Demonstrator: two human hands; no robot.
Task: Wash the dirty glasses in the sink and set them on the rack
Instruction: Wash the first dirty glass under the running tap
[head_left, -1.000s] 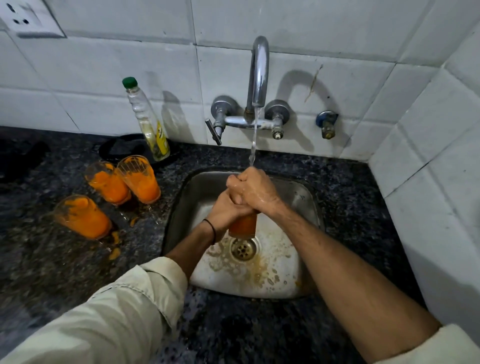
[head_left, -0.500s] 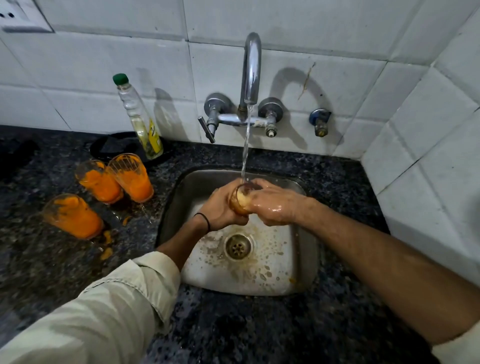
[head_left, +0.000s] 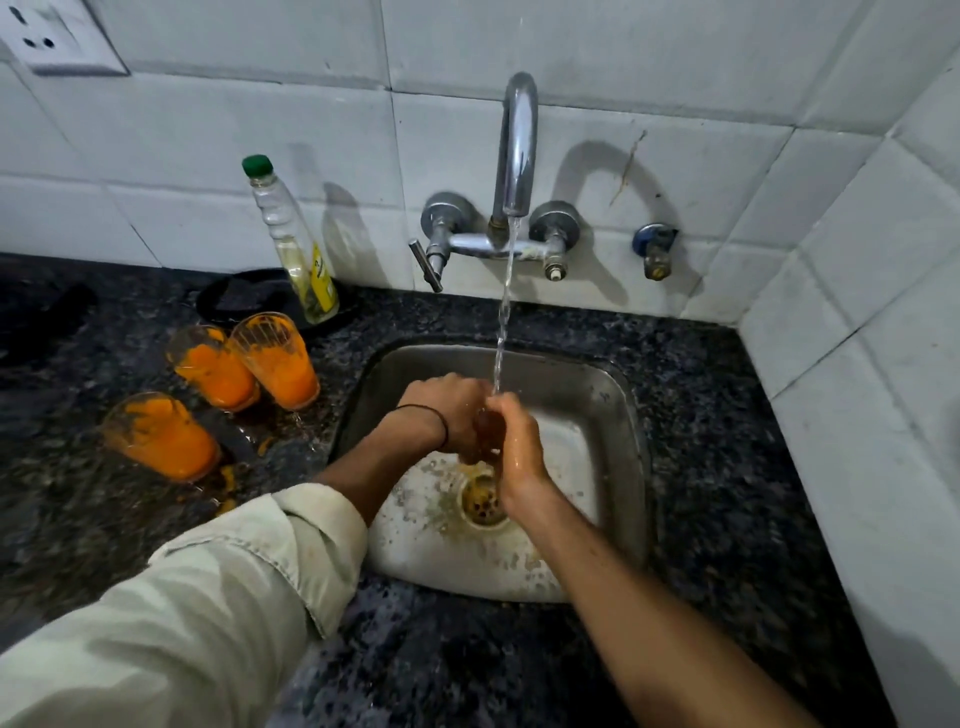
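Over the steel sink (head_left: 618, 415), both hands clasp one glass (head_left: 489, 430) with orange-brown residue, almost hidden between them. My left hand (head_left: 452, 410) wraps it from the left, my right hand (head_left: 519, 441) from the right. Water from the tap (head_left: 517, 156) falls onto the hands. Three glasses smeared with orange stand on the dark counter left of the sink: one at the front left (head_left: 161, 436), one behind it (head_left: 213, 366) and one nearest the sink (head_left: 278, 361). No rack is in view.
A clear bottle with a green cap (head_left: 293, 244) stands against the tiled wall, beside a black dish (head_left: 234, 301). Orange spills lie on the counter (head_left: 228, 475). The drain (head_left: 480, 501) is ringed with residue. A tiled side wall closes the right.
The glass has turned from tilted under the stream to held upright between both hands, lower over the drain. My right hand shifted from the glass's mouth to its side.
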